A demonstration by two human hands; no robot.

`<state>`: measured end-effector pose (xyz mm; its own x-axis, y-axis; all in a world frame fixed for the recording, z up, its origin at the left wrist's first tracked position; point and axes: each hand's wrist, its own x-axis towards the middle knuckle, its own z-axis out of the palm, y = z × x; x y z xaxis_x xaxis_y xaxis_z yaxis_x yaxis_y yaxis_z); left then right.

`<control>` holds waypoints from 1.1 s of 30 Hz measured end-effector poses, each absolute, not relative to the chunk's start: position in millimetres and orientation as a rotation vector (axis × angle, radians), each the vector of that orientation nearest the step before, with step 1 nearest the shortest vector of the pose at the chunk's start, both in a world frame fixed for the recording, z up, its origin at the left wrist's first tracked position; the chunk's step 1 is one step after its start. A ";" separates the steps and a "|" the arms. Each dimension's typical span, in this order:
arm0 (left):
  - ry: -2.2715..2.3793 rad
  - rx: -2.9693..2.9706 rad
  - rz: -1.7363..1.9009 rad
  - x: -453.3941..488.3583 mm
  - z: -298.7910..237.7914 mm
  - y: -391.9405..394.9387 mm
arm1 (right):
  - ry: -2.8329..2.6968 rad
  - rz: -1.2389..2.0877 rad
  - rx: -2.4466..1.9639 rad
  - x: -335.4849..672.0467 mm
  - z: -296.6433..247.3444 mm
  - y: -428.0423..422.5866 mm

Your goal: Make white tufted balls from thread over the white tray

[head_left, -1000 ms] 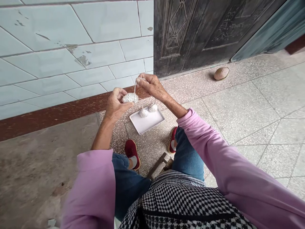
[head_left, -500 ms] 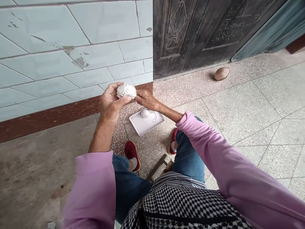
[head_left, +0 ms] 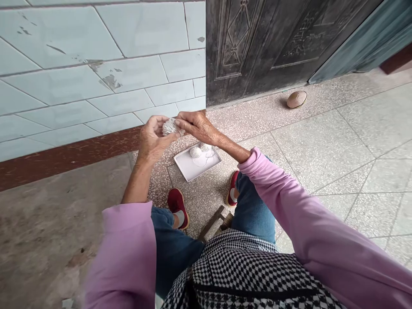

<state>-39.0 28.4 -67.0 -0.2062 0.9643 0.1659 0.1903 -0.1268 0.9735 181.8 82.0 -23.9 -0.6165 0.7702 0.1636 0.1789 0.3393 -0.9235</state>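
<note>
A ball of white yarn [head_left: 171, 127] is held up in front of the tiled wall. My left hand [head_left: 152, 137] cups it from the left, thumb underneath and fingers curled behind. Across its right side lies my right hand [head_left: 198, 128], with thumb and fingers closed on the yarn there; the exact strand is too fine to make out. Below the hands, a white tray [head_left: 190, 172] on the floor carries a second white yarn ball [head_left: 195, 152] and a third yarn ball [head_left: 205, 146], partly covered by the right hand's wrist side. Loose thread curls beside them.
A tiled wall [head_left: 106, 38] stands ahead on the left, a dark carved door [head_left: 244, 47] on the right. By the door's foot lies a rounded pinkish-brown object [head_left: 296, 99]. Red shoes [head_left: 177, 206] flank the tray, and part of a wooden stool [head_left: 212, 224] shows between the legs.
My right hand has moved up and left, from beside the yarn ball onto its right side. More of the third ball in the tray now shows. The left hand keeps its hold.
</note>
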 end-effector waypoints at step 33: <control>1.118 1.184 1.342 -25.4 -59.8 17.2 | -1.878 1.256 -0.779 190.9 -27.8 100.9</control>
